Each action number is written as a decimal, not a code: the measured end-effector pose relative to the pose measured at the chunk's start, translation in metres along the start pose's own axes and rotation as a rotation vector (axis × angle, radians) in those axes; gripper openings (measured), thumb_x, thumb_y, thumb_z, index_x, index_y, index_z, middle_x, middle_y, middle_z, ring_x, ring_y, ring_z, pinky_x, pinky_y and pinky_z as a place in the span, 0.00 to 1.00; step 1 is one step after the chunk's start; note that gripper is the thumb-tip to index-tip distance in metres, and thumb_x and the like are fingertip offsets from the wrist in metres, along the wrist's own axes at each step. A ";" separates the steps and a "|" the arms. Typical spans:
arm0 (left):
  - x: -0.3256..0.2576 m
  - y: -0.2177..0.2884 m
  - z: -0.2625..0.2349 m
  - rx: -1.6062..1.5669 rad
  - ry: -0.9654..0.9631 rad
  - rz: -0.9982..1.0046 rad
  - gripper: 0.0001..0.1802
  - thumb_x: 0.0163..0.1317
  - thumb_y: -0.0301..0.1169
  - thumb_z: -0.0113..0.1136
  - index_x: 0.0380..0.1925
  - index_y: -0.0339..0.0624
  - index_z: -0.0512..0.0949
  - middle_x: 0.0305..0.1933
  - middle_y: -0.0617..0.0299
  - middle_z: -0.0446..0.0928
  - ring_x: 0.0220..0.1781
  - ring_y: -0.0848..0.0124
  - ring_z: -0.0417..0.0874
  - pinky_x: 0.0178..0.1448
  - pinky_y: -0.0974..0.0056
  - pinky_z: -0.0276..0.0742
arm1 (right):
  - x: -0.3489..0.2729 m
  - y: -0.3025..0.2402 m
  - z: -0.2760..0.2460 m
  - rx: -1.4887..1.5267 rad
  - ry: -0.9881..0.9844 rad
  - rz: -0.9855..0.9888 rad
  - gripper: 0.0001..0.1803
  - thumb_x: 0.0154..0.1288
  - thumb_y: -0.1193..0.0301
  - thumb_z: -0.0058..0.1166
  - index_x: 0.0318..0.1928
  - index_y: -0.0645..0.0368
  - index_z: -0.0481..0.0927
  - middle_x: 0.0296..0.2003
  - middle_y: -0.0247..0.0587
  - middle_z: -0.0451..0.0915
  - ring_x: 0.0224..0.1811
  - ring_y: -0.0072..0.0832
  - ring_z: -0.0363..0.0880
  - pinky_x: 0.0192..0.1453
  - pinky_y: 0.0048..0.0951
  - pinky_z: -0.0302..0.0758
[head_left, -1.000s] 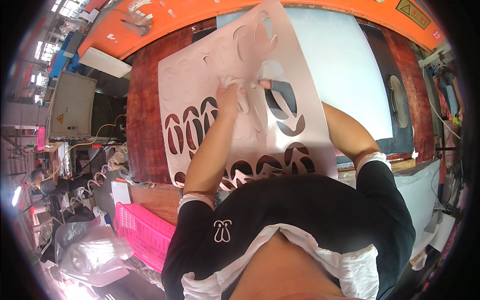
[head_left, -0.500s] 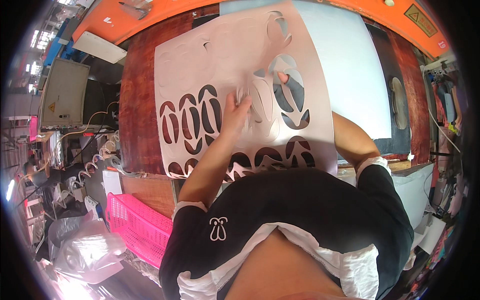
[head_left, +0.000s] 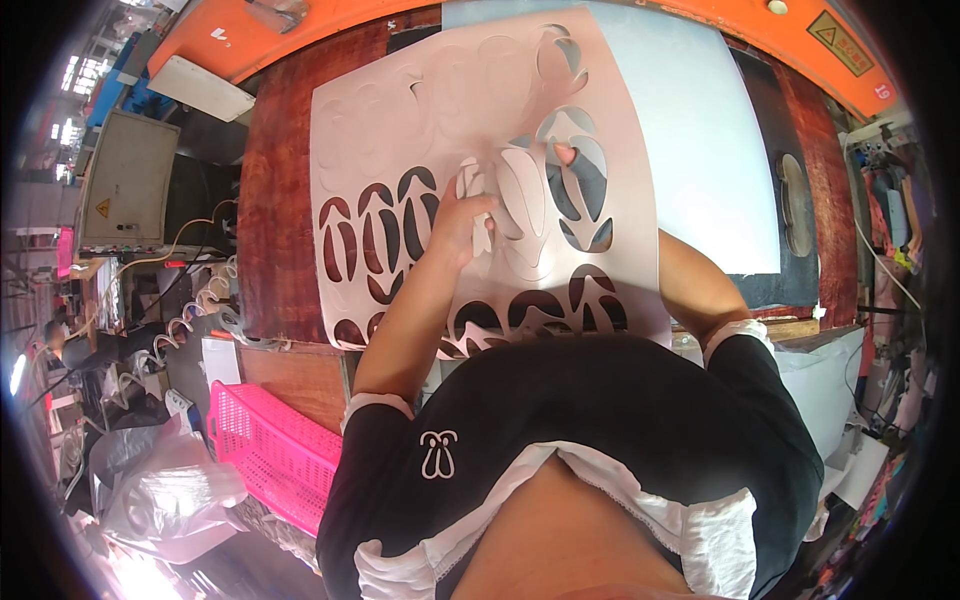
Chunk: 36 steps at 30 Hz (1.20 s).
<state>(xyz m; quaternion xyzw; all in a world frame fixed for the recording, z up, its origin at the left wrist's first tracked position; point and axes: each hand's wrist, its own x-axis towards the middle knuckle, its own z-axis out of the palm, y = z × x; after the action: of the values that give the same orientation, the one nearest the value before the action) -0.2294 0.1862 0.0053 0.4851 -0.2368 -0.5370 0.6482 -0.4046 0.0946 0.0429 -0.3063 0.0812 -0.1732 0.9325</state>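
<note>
A large pale pink sheet [head_left: 450, 125] with rows of shoe-part shapes cut into it lies over the worktable, raised somewhat toward me. Several shapes are gone, leaving dark openings; others in the far left part still sit in their outlines. Over its middle, my left hand [head_left: 462, 215] is closed on pale cut-out pieces [head_left: 482, 238], which stick out past the fingers. My right hand [head_left: 566, 154] is beneath the sheet; only a fingertip shows through an opening, and its other fingers are hidden. Just left of that opening, a loosened curved cut-out [head_left: 522, 190] stands partly out of the sheet.
A pale blue-white board [head_left: 700, 150] lies right of the sheet on the reddish-brown tabletop [head_left: 275, 200]. An orange machine [head_left: 350, 22] spans the far side. Beside a dark pad is an oval metal cutting die [head_left: 796, 205]. A pink plastic basket [head_left: 270, 440] stands low at left.
My left hand has turned slightly, and the pale pieces in it show more clearly. The cut-out beside it stands out more from the sheet. My right fingertip stays at the opening.
</note>
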 end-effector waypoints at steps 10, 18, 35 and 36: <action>-0.037 -0.010 0.028 0.747 0.193 0.650 0.28 0.48 0.20 0.55 0.53 0.33 0.65 0.51 0.48 0.69 0.55 0.59 0.71 0.58 0.61 0.66 | 0.003 -0.003 -0.004 -0.010 0.122 -0.026 0.28 0.56 0.53 0.55 0.52 0.57 0.70 0.44 0.38 0.76 0.46 0.30 0.77 0.50 0.31 0.75; -0.043 0.034 0.018 0.420 0.294 0.684 0.28 0.53 0.18 0.53 0.57 0.31 0.60 0.50 0.54 0.69 0.51 0.70 0.72 0.52 0.69 0.70 | 0.004 0.001 -0.015 -0.131 0.179 -0.113 0.23 0.59 0.57 0.53 0.50 0.57 0.72 0.42 0.37 0.77 0.44 0.27 0.77 0.48 0.30 0.75; 0.014 -0.023 0.037 0.042 0.146 0.251 0.26 0.51 0.19 0.57 0.52 0.36 0.63 0.47 0.56 0.71 0.47 0.68 0.75 0.50 0.65 0.73 | 0.011 0.016 -0.016 -0.214 0.285 -0.106 0.16 0.64 0.62 0.48 0.46 0.58 0.74 0.37 0.36 0.77 0.38 0.22 0.77 0.40 0.24 0.74; 0.014 -0.024 0.037 0.055 0.124 0.287 0.26 0.51 0.19 0.57 0.51 0.36 0.63 0.47 0.55 0.71 0.47 0.68 0.75 0.50 0.65 0.73 | 0.012 0.016 -0.014 -0.220 0.280 -0.112 0.15 0.65 0.62 0.48 0.46 0.58 0.74 0.36 0.36 0.77 0.38 0.22 0.77 0.39 0.23 0.74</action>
<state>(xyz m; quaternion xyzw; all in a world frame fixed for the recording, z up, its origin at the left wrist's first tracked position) -0.2673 0.1607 -0.0032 0.4961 -0.2778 -0.4013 0.7181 -0.3931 0.0947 0.0220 -0.3832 0.2117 -0.2558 0.8619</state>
